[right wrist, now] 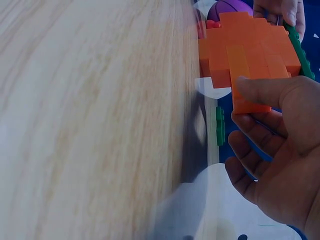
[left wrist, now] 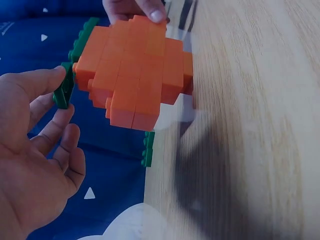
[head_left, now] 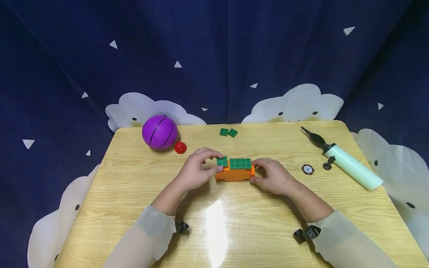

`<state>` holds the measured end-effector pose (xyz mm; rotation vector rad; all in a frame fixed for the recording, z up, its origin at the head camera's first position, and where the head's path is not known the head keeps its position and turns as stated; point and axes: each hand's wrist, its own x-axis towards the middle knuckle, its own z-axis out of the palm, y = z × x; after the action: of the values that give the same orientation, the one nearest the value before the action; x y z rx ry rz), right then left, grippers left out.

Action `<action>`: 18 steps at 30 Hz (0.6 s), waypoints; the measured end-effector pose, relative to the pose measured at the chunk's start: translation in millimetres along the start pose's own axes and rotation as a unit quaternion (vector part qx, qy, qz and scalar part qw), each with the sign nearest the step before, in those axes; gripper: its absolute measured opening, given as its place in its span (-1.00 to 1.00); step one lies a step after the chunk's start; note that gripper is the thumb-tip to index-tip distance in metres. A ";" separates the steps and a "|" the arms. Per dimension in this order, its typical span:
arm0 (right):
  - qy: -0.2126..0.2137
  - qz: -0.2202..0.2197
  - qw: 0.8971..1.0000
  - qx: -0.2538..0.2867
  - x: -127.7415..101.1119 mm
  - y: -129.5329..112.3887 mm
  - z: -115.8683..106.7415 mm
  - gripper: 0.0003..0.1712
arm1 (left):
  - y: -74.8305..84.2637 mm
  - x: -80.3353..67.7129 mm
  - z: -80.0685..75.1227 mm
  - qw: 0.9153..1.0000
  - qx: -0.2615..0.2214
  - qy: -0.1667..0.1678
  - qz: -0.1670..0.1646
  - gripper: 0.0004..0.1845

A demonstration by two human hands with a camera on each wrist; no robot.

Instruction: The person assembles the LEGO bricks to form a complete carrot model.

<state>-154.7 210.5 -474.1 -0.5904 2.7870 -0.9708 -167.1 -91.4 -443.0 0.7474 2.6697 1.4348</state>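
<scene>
1. Left hand (head_left: 196, 172) pinches a small green plate (head_left: 222, 161) between thumb and fingers at the left end of the orange block stack (head_left: 234, 174); in the left wrist view the plate sits edge-on against the stack's corner.
2. Right hand (head_left: 273, 175) grips the right end of the orange block stack, thumb on the near face, fingers curled over the far side.
3. Orange block stack stands on the tabletop (head_left: 134, 193) near its middle, between both hands; studded plastic bricks, stepped outline, already topped by more green plates (head_left: 240, 163) just right of the pinched one.
4. Two loose green plates (head_left: 228, 132) lie beyond the stack, toward the tabletop's far edge.
5. Left of the stack: purple ball (head_left: 159, 132) with black seam lines, a small red cap (head_left: 180, 147) touching or just beside it.
6. Right of the stack: a round black-and-white disc (head_left: 307, 169), then a pale green hand pump (head_left: 348, 162) with black nozzle, lying diagonally; a small black fitting (head_left: 329, 163) beside it.
7. Tabletop is light wood grain, glossy, with glare near the front.
8. Backdrop: dark blue cloth (head_left: 214, 56) with white triangles and white cloud shapes.
9. Pale translucent sleeves cover both forearms.
</scene>
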 end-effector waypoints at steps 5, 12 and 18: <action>0.001 0.002 1.000 0.000 -0.1 -1.0 0.2 -0.43 | 1.5 -0.4 1.1 1.000 0.010 -0.011 0.007 -0.71; -0.005 0.009 1.000 -0.004 -0.1 -2.1 0.9 -0.41 | 1.2 -0.1 2.0 1.000 0.012 -0.013 0.013 -0.71; -0.001 0.009 1.000 -0.010 0.3 -2.0 1.4 -0.41 | 1.6 1.0 5.6 1.000 0.007 -0.009 0.010 -0.74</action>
<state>-154.1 208.2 -474.0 -0.5664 2.7986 -0.9388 -166.0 -85.9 -444.7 0.7871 2.6685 1.4083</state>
